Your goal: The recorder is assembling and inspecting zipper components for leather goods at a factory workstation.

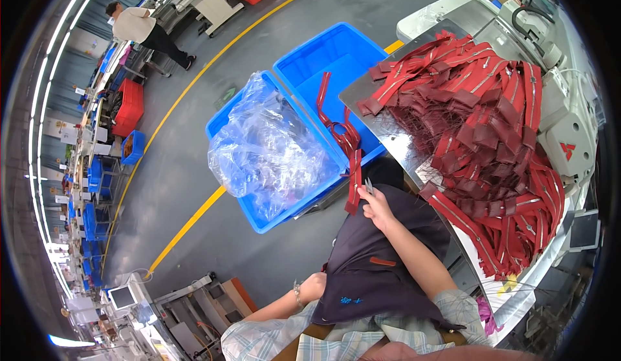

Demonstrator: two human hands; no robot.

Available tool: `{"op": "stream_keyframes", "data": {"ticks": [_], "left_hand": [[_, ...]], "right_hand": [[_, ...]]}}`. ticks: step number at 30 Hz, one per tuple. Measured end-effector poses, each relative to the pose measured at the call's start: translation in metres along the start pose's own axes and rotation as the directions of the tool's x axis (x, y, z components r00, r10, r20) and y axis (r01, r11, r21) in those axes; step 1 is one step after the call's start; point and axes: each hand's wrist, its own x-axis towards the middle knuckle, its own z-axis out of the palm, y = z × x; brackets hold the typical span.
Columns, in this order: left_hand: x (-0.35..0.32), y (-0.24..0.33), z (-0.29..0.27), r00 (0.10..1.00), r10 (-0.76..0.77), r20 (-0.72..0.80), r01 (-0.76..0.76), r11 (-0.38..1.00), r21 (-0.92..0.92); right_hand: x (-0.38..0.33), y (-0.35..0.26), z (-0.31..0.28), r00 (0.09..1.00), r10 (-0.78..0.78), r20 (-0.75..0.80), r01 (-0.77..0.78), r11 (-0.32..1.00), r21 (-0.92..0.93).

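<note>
My right hand [378, 210] is closed around small silver thread snips [369, 185], their pointed tips showing above the fingers. Right beside those tips, a red zipper [354, 183] with dark red end tabs hangs over the near rim of a blue bin [307, 51]. More red zippers [348, 135] lie in that bin. My left hand [315, 288] is low, at the edge of my dark apron [362, 257]; its fingers are hidden. To the right, a big heap of red zippers [479, 128], with loose dark threads, covers the metal worktable [394, 131].
A second blue bin [262, 222], filled with clear plastic bags [265, 148], adjoins the first. A white sewing machine [569, 135] stands behind the heap. A person [139, 28] walks by benches at the far left. Red crates [127, 106] stand beyond a yellow floor line [184, 93].
</note>
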Motion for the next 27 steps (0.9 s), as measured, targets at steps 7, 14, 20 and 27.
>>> {"op": "stream_keyframes", "data": {"ticks": [7, 14, 20, 27], "left_hand": [[0.027, 0.006, -0.025, 0.916, -0.341, -0.210, 0.314, 0.937, -0.150], [0.043, -0.004, -0.037, 0.768, -0.524, -0.368, 0.459, 0.851, -0.255], [0.037, -0.009, -0.027, 0.697, -0.621, -0.358, 0.521, 0.782, -0.342], [0.030, -0.009, -0.031, 0.556, -0.674, -0.487, 0.523, 0.739, -0.425]], "right_hand": [[0.007, 0.011, -0.006, 0.988, -0.047, -0.146, 0.064, 0.991, 0.113], [-0.059, 0.025, -0.060, 0.884, -0.173, -0.435, 0.304, 0.919, 0.252], [-0.104, 0.038, -0.075, 0.864, 0.137, -0.485, 0.157, 0.842, 0.516], [-0.174, 0.031, -0.064, 0.902, 0.377, -0.211, -0.192, 0.787, 0.586]]}}
